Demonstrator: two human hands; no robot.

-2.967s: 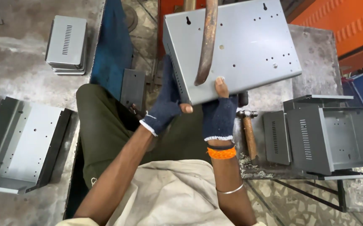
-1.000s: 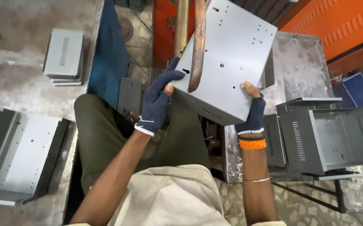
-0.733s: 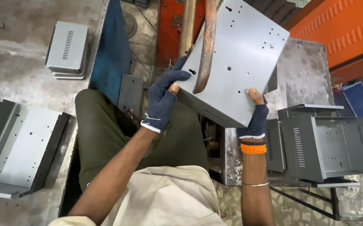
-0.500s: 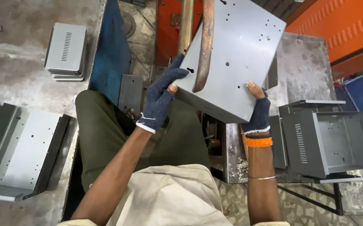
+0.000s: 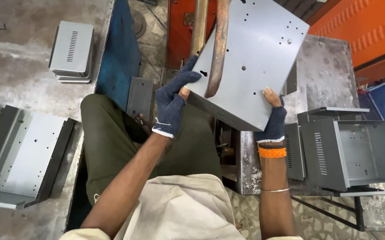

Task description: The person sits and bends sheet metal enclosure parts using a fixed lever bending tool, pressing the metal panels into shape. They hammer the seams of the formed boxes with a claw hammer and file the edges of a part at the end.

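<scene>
I hold a grey sheet-metal box panel with punched holes, tilted, in front of me. My left hand, in a dark blue fingerless glove, grips its left edge. My right hand, gloved the same way and with an orange band at the wrist, grips its lower right corner. A curved rusty lever hangs down across the face of the panel.
An open grey metal tray lies at the left. A vented grey cover stack sits at the far left. Grey open enclosures stand at the right on a worn steel table. A red machine frame is ahead.
The panel has been turned from lying flatter to a steeper tilt and shifted right. My right hand slid from its bottom edge to the lower right corner.
</scene>
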